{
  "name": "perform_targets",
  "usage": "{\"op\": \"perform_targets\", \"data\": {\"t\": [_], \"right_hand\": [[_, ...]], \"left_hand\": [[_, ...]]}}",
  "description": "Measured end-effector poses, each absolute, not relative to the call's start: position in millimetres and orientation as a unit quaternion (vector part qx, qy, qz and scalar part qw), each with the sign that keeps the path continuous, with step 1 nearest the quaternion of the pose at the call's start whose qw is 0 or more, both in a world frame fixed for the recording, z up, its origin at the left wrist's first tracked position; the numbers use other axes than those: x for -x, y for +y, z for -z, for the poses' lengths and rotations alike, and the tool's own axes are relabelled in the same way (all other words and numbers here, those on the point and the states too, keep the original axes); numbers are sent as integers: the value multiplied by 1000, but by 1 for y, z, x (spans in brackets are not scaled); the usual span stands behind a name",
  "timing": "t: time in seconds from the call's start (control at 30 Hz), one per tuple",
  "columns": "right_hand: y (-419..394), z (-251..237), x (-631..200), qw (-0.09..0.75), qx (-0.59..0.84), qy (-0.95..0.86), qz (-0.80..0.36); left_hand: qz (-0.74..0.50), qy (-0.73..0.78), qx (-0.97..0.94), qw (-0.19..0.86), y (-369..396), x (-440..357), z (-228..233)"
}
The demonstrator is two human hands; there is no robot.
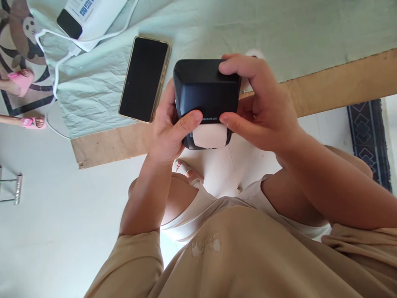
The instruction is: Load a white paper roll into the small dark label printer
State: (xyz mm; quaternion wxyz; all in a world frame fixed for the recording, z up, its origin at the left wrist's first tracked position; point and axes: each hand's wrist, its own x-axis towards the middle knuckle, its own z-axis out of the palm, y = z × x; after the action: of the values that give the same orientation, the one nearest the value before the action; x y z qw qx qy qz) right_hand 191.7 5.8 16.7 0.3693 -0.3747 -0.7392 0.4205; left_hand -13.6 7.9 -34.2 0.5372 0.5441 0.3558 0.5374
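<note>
Both my hands hold a black label printer (pixel 208 99) above the table's near edge. Small lettering ending in "IMBOT" shows on its front. Below the lettering, a blank pale label or patch (pixel 210 136) covers part of the lower face. My left hand (pixel 172 120) wraps the printer's left side, thumb on the front near the lettering. My right hand (pixel 263 99) grips the right side, with one finger on the top right corner and the thumb near the lower right. A round white item (pixel 254 53) lies behind my right hand, mostly hidden.
A phone (pixel 144 78) with a dark screen lies left of the printer on the pale green cloth (pixel 310 37). Farther left is a white device (pixel 96 20) with a white cable (pixel 56 78). The table's wooden edge (pixel 111 142) runs along the front. Another person's feet in pink sandals (pixel 32 122) show at left.
</note>
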Motion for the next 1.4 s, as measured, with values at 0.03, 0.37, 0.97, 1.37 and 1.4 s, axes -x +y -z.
{"op": "perform_targets", "data": {"t": [0.03,0.37,0.97,1.37,1.4], "right_hand": [[7,-19,-193,361,379,-741,-421],[14,-34,-193,298,450,-770,-339],[12,-68,-178,171,442,-849,-232],[13,-85,-184,216,568,-769,-199],[13,-86,-185,217,566,-756,-247]], "left_hand": [[-537,357,-539,542,7,13,32],[-556,320,-455,617,5,5,19],[-578,365,-405,607,9,10,19],[-559,327,-415,639,4,5,8],[-549,328,-422,643,4,6,8]]}}
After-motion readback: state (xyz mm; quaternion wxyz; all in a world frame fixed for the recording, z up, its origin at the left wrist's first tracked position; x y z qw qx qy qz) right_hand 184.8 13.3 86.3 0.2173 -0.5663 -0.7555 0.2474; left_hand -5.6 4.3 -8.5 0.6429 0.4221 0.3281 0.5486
